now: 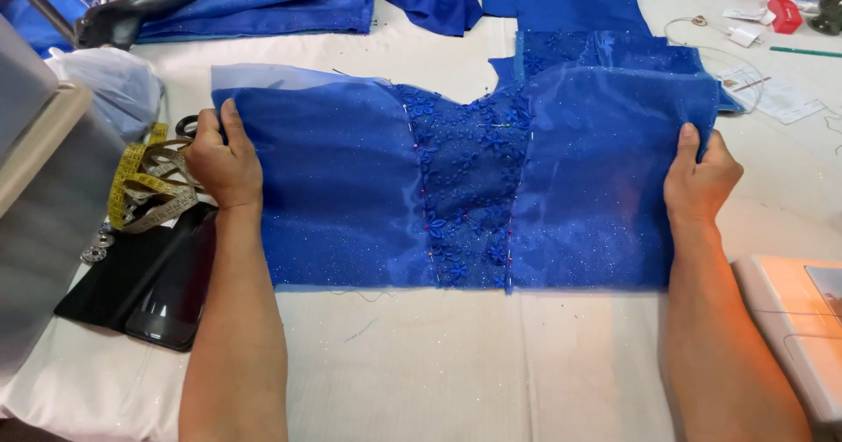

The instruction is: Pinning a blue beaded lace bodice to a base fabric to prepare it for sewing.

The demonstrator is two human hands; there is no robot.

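A blue dress piece (465, 188) lies spread flat across the middle of the frame on a white surface (438, 363), its glittery sheer panels flanking a centre strip of small blue flowers held with coloured pins. The left hand (224, 157), at centre left of the frame, is closed on the left edge of the fabric, thumb on top and fingers curled under. The right hand (700, 179), at centre right, pinches the right edge the same way, thumb over the cloth, so the piece is stretched between the two hands. Just left of the left hand sits a coiled yellow tape measure (145, 183), with scissor handles (186, 126) partly hidden behind it. Below that, at lower left, a dark phone (171, 297) rests on a black case, touching the left forearm. More blue cloth (254, 3) is folded along the top of the frame, with a dark iron handle (145, 3) lying on it at upper left. At upper right lie a white charger with cable (744, 34), a small red box (783, 12) and a paper slip (785, 100). A pale sewing machine (798, 337) fills the lower right corner.
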